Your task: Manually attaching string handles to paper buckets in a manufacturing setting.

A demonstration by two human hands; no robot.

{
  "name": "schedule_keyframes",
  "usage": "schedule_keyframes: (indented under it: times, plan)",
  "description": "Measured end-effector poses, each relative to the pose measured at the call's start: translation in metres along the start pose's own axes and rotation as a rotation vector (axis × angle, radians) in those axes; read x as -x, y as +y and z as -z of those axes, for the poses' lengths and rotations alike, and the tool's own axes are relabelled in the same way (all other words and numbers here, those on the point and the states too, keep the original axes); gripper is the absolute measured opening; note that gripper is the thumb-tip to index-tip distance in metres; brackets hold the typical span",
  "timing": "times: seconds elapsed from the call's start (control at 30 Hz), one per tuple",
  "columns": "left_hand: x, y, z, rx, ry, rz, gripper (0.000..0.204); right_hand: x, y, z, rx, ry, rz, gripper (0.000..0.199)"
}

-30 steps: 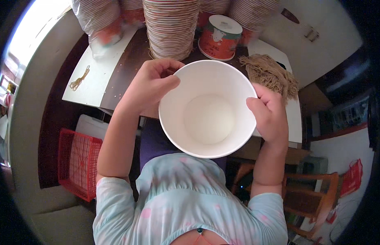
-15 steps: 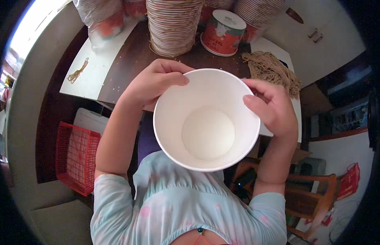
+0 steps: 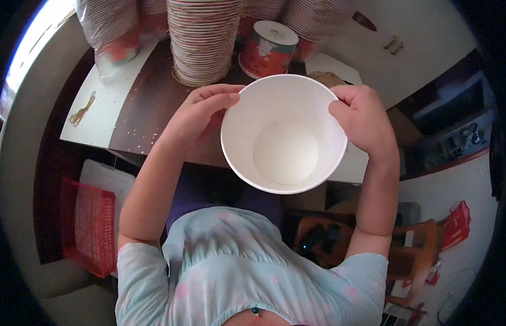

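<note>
Both hands hold a white paper bucket (image 3: pixel 285 152), its open mouth toward me. The inside is plain white with a round flat bottom, and nothing lies in it. My left hand (image 3: pixel 207 111) grips the upper left rim, thumb inside and fingers behind the wall. At the upper right, my right hand (image 3: pixel 367 117) pinches the rim the same way. The bucket's outer wall is hidden. Behind it a red and green printed bucket (image 3: pixel 268 51) stands upside down on the table. Partly covered by the white bucket is a heap of brown twine (image 3: pixel 326 78).
A tall stack of nested buckets (image 3: pixel 204 43) stands on the brown and white table (image 3: pixel 141 117), with more wrapped stacks behind. A small cord bundle (image 3: pixel 82 110) lies at the table's left. Below are a red plastic basket (image 3: pixel 92 228) and, to the right, a wooden chair (image 3: pixel 424 247).
The bucket has moved away from my body, toward the table and rightward, and now hides most of the twine. Both hands keep hold of its rim. My view has shifted too.
</note>
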State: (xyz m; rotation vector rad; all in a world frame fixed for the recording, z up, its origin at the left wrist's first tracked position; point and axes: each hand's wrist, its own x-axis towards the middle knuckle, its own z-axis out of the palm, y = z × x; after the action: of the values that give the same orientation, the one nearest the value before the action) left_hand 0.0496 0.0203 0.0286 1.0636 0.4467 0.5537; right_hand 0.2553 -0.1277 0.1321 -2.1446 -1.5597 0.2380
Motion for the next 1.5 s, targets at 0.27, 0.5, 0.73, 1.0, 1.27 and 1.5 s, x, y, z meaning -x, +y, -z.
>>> schedule_keyframes:
  times: [0.27,0.5,0.73,1.0,1.27,1.5]
  plan:
    - [0.001,-0.007,-0.003,0.093,-0.083,-0.073,0.038,0.014,-0.019,0.013,0.082,0.169,0.018,0.02]
    - [0.025,-0.021,-0.003,0.048,-0.068,-0.067,0.042,0.023,-0.025,0.013,0.156,0.274,0.048,0.019]
    - [0.044,-0.033,-0.021,0.039,-0.05,0.003,0.046,0.041,-0.035,-0.007,0.264,0.448,0.175,0.017]
    - [0.04,-0.038,-0.007,0.076,-0.013,-0.118,0.047,0.067,-0.044,-0.038,0.163,0.491,0.134,0.012]
    - [0.046,-0.023,-0.004,-0.053,0.175,-0.111,0.039,0.057,-0.024,-0.032,0.042,0.401,0.09,0.017]
    - [0.058,-0.003,-0.007,-0.322,0.161,-0.171,0.039,0.01,-0.01,-0.005,-0.128,-0.137,-0.055,0.022]
